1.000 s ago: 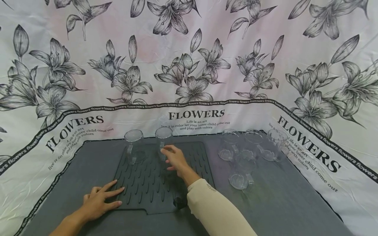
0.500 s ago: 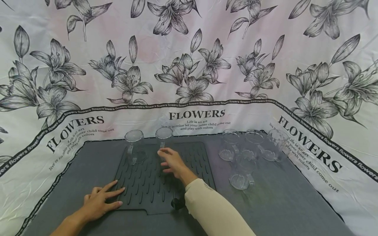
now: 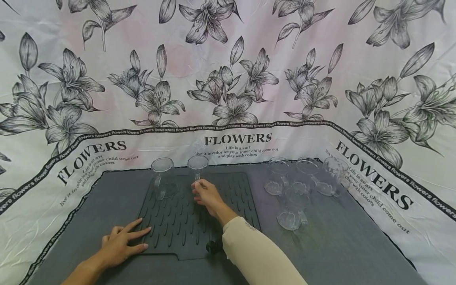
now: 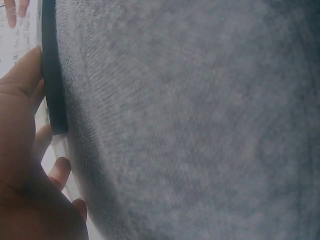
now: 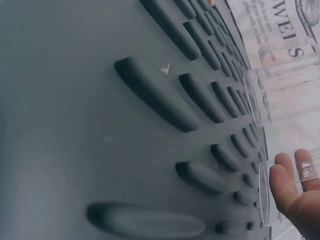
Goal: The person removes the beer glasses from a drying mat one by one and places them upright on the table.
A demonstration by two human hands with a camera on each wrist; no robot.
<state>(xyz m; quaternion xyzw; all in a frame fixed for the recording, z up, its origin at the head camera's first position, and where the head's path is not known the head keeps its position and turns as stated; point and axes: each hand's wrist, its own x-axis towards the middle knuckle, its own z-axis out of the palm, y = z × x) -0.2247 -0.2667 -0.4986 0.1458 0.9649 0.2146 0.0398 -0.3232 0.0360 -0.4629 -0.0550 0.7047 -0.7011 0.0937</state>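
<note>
Two clear glass mugs stand on a dark ridged drying mat in the head view. My right hand (image 3: 208,196) pinches the handle of the right-hand mug (image 3: 198,163), whose lower part is hidden behind the fingers. In the right wrist view, that handle (image 5: 306,170) shows between the curled fingers. The other mug (image 3: 162,165) stands to its left, its handle turned towards me. On the mat's (image 3: 167,246) left edge rests my left hand (image 3: 119,246), fingers spread. The left wrist view shows those fingers (image 4: 26,70) against the mat's dark edge (image 4: 54,75).
Several more clear mugs stand in a group on the grey table (image 3: 338,245) to the right, the nearest mug (image 3: 290,217) in front of the others. A small black object (image 3: 213,247) lies at the mat's front edge. A flower-printed cloth (image 3: 235,99) hangs behind.
My right hand's fingers have drawn together at the right-hand mug's handle, after being more spread beside it. My left hand has stayed in place.
</note>
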